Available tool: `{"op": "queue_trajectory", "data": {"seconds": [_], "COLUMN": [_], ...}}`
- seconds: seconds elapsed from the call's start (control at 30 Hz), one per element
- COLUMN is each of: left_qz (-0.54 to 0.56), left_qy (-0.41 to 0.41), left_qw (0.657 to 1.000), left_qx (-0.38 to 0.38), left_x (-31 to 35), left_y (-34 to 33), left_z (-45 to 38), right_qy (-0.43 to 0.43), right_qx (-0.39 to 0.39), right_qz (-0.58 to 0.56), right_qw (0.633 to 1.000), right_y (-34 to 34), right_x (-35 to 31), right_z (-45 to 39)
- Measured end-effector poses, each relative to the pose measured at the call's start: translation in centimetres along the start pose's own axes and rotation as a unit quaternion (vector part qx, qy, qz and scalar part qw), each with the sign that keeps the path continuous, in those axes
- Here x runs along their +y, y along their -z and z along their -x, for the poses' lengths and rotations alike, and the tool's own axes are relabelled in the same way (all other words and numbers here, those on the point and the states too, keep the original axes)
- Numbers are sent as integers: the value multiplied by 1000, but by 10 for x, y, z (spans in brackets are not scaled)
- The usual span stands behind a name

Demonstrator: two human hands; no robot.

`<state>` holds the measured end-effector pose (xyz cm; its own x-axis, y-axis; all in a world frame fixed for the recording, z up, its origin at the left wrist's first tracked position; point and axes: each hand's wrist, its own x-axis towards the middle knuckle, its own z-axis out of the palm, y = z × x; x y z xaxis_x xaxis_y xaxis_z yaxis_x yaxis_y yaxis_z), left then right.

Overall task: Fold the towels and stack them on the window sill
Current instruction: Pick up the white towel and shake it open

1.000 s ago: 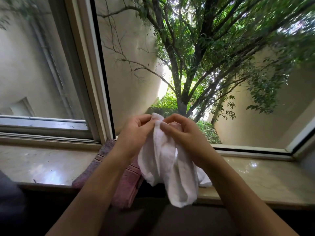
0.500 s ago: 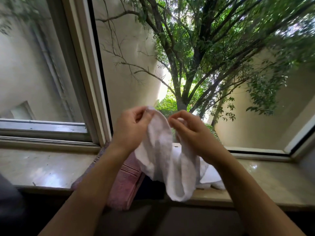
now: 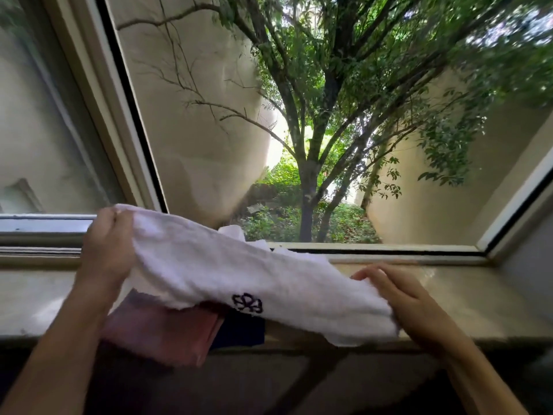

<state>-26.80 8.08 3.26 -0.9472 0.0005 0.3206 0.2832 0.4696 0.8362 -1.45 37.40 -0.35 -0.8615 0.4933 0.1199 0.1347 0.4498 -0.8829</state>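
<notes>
1. A pale polished stone window sill runs below a large window facing a tree.
2. A long white terry towel with a dark embroidered motif stretches above the sill, over a pink folded towel lying on the sill.
3. The left hand grips one end; the right hand, fingers fairly straight, holds the other.
4. Keeping it taut and matching corners should give a cleaner fold.

Fluffy white terry-cloth towel, matt pink cloth beneath, on a glossy polished stone sill
</notes>
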Motion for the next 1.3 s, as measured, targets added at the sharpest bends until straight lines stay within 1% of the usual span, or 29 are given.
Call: {"op": "queue_trajectory", "data": {"seconds": [0.03,0.07,0.1,0.17,0.23,0.27,0.3,0.37,0.43,0.47,0.5,0.57,0.6,0.67,0.77,0.8,0.87,0.9,0.93,1.0,1.03,1.07,1.13,1.17,1.2,1.23,1.27,1.3], "left_qz": [76,155,213,297,331,314,287,242,245,260,278,315,330,335,334,341,369,380,389,414,426,431,445,459,476,496,517,553], "left_qy": [6,11,8,1,7,9,14,13,2,-6,-3,12,14,-10,-64,-75,-66,-63,-62,-43,-31,-23,-14,-13,-11,-4,4,12], "left_qw": [997,986,969,925,885,881,885,903,902,895,881,854,851,858,892,897,895,895,896,894,890,887,876,865,853,840,823,789], "left_qx": [-20,-64,-123,-237,-327,-354,-366,-355,-355,-362,-383,-413,-408,-389,-299,-270,-243,-227,-205,-167,-161,-164,-186,-203,-215,-220,-234,-267], "left_x": [0,1,2,5,5,5,5,5,9,10,11,10,7,4,3,2,-2,-2,-1,-2,-2,-2,-4,-5,-5,-8,-10,-12], "left_y": [1,1,2,8,12,12,11,8,7,7,8,12,14,20,28,31,34,34,33,27,23,20,14,11,10,9,9,9], "left_z": [3,6,8,13,19,23,28,39,47,50,51,49,44,37,26,23,15,12,10,7,7,7,11,12,14,15,15,14], "right_qy": [2,2,3,22,59,78,97,119,94,74,51,28,30,52,86,92,101,106,114,105,88,71,46,30,17,10,18,42], "right_qx": [-5,-8,-10,-1,17,20,18,-9,-85,-130,-160,-154,-140,-120,-63,-38,-8,-18,-48,-160,-224,-281,-356,-389,-405,-389,-337,-266], "right_qz": [-1,-5,-11,-20,-33,-36,-26,23,109,171,236,334,347,313,217,176,95,63,35,17,44,98,208,216,190,141,96,71], "right_qw": [1000,1000,1000,1000,998,996,995,993,986,974,957,930,927,941,970,979,990,992,992,981,970,952,910,895,894,910,936,960], "right_y": [-6,-12,-18,-29,-43,-52,-63,-89,-117,-130,-141,-152,-151,-141,-103,-87,-54,-38,-25,-7,-6,-8,-17,-22,-27,-32,-39,-47], "right_x": [0,0,0,-5,-16,-24,-33,-51,-65,-68,-68,-67,-67,-67,-64,-64,-68,-72,-76,-82,-81,-79,-74,-74,-78,-82,-86,-89], "right_z": [-3,-9,-16,-34,-53,-62,-71,-86,-97,-101,-103,-104,-104,-102,-97,-95,-86,-78,-70,-52,-43,-37,-29,-28,-29,-34,-40,-48]}}
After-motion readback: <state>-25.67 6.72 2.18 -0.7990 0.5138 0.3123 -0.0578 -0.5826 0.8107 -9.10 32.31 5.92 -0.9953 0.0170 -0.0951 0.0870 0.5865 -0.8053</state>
